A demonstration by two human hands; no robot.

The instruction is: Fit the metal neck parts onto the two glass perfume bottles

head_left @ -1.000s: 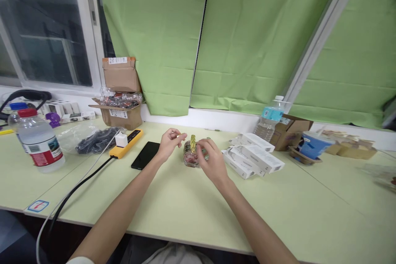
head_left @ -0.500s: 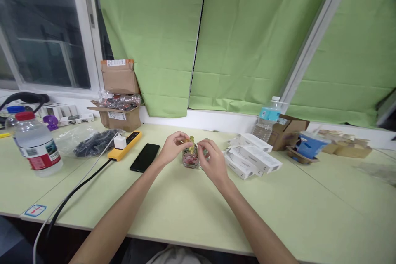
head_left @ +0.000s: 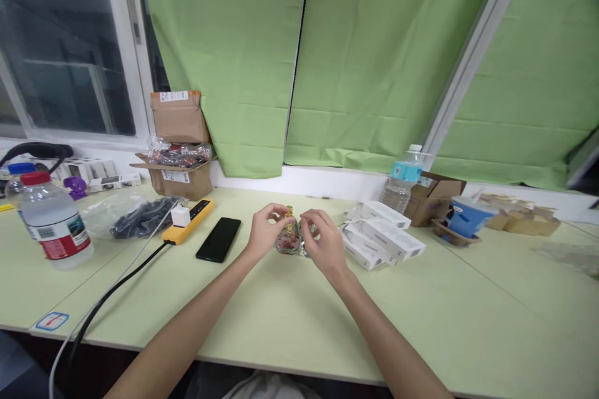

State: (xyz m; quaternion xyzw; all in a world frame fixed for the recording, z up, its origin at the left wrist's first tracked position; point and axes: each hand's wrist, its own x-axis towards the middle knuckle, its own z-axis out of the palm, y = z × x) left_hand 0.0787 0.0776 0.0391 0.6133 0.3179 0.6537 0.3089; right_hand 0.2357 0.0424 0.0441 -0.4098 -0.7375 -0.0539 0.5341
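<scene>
A small clear glass bottle with reddish contents and a gold-coloured neck stands upright on the table, between my hands. At its left, my left hand has thumb and fingertips pinched together close by the neck, with a bit of orange-gold at the fingertips too small to name. My right hand is on the other side, its thumb and forefinger curled into a pinch. Whatever the right fingertips hold, if anything, is hidden. A second clear glass piece shows partly behind the right hand.
Left of my hands lie a black phone and a yellow power strip with cables. White boxes are piled at right, before a water bottle. A blue cup stands farther right; a large red-capped bottle stands far left.
Both hands have shifted slightly around the bottle's neck, and the yellow-gold bit between the fingertips shows less now. The bottle has stayed upright in its place.
</scene>
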